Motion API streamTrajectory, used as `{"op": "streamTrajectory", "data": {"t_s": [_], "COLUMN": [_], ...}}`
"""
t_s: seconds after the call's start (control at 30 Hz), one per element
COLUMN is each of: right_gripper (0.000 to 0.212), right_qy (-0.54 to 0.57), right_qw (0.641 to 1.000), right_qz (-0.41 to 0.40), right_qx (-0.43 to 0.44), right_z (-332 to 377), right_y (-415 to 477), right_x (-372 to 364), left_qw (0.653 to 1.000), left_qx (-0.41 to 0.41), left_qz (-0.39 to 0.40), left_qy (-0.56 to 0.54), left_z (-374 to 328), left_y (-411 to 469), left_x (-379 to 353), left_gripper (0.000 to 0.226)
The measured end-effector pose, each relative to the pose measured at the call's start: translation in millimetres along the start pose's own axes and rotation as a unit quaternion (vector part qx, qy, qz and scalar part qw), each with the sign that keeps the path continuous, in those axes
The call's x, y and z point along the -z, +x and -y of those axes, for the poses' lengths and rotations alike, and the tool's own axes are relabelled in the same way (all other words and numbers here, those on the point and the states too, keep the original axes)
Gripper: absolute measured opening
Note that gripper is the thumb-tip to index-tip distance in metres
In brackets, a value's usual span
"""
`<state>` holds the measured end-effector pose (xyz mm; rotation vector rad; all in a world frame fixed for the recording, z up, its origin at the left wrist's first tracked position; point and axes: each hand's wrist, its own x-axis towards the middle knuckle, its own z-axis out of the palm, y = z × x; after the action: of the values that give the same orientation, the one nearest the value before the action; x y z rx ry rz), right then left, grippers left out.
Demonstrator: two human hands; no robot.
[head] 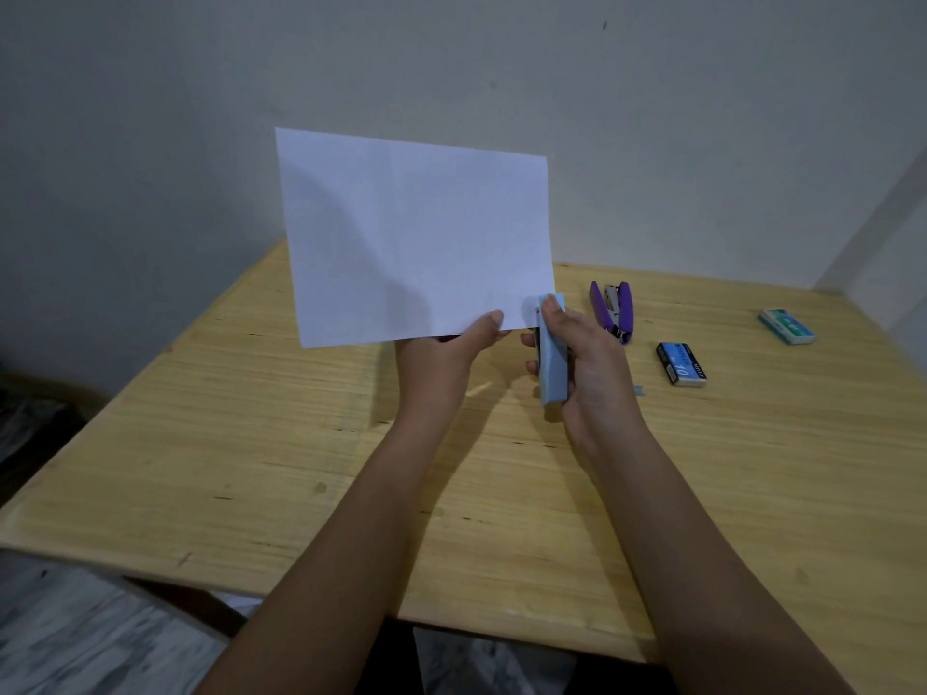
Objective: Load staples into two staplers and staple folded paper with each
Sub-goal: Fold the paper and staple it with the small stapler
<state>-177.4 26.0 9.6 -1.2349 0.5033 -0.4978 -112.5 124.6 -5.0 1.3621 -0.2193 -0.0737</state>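
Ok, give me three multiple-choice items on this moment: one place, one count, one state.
1. Where does the blue stapler meet the paper? A top edge; B lower right corner; C left edge.
2. How many staple boxes lie on the table? A one; B two; C three.
3. The purple stapler is: A lying open; B shut; C standing upright.
Key: B, the right hand holds it at that corner; B, a dark blue box and a green box; A, its arms are spread.
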Motion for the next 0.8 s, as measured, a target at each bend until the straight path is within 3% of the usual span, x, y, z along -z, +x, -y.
{"op": "streamTrajectory", "data": {"t_s": [0.13,0.5,0.8], "right_gripper": [0.010,0.008,0.014], "right_qy": [0.013,0.063,0.098], "right_qw": [1.000,0.995,0.993], "right_qz": [-0.018,-0.065,-0.040], "right_qx": [-0.004,-0.042,-0.052], "right_z": [-0.8,2.9,4.1], "right_y": [-0.8,1.0,3.4], "right_x": [-1.6,-0.5,-1.2], "left_qw": [1.000,0.999,0.992], "left_qx": [0.016,0.012,0.034], "left_qz": [0.006,0.031,0.020], "left_qy": [0.009,-0.023,-0.116], "left_z": [-0.8,-0.6,-7.4], "left_y": [-2.9,-3.7,-2.3], "left_x": [-0.8,-4.1,-3.0], "left_gripper": [0.010,0.025,0.024]}}
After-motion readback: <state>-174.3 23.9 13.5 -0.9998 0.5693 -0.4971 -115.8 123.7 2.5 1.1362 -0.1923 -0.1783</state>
